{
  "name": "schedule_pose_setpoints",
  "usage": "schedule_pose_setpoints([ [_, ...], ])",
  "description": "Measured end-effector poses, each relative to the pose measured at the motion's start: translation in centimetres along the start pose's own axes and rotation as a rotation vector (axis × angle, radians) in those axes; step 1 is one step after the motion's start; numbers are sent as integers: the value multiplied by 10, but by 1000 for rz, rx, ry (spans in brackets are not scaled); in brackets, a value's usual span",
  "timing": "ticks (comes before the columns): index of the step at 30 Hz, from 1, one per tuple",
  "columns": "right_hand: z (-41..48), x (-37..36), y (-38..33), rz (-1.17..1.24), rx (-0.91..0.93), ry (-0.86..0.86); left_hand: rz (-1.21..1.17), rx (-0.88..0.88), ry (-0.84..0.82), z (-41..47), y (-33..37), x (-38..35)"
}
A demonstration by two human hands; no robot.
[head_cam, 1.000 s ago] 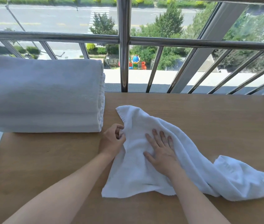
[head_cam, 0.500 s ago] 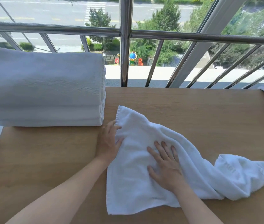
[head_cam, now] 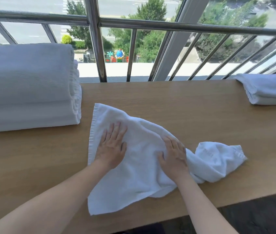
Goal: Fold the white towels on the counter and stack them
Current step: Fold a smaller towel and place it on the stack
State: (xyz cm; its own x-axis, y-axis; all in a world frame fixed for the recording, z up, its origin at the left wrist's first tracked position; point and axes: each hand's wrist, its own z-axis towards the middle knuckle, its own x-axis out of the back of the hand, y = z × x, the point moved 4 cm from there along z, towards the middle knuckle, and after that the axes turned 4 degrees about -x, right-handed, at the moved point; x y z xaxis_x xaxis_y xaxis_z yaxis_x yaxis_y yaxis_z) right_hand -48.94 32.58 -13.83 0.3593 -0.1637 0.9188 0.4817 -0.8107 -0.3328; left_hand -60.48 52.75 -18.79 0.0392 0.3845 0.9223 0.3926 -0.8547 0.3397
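A white towel (head_cam: 139,168) lies partly spread on the wooden counter (head_cam: 184,105), its left part flat and its right end bunched in a crumpled heap (head_cam: 218,157). My left hand (head_cam: 112,146) rests flat on the towel's left part, fingers straight. My right hand (head_cam: 174,154) presses flat on the towel's middle, just left of the bunched end. A tall stack of folded white towels (head_cam: 27,88) stands at the counter's back left.
A second folded white towel pile (head_cam: 270,88) sits at the counter's far right edge. A metal railing (head_cam: 150,26) with slanted bars runs behind the counter. The counter's near edge cuts across the lower right, with dark floor (head_cam: 260,215) below.
My left hand let go of the towel's left edge and moved onto the cloth, lying flat. My right hand slid to the right. The towel's left part is now smoother.
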Motion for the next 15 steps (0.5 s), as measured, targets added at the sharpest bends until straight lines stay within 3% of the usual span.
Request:
schedule_pose_setpoints([
  [4,2,21,30,130,-198,2,-64,-241,10,-4,66,-6],
  [7,13,33,61,246,-360,-108,-87,-321,-79,-12,105,-24],
  [12,46,46,96,223,-201,-481,15,-118,-107,-22,132,-46],
  [15,59,45,105,225,-49,-593,-25,82,-89,-21,153,-52],
])
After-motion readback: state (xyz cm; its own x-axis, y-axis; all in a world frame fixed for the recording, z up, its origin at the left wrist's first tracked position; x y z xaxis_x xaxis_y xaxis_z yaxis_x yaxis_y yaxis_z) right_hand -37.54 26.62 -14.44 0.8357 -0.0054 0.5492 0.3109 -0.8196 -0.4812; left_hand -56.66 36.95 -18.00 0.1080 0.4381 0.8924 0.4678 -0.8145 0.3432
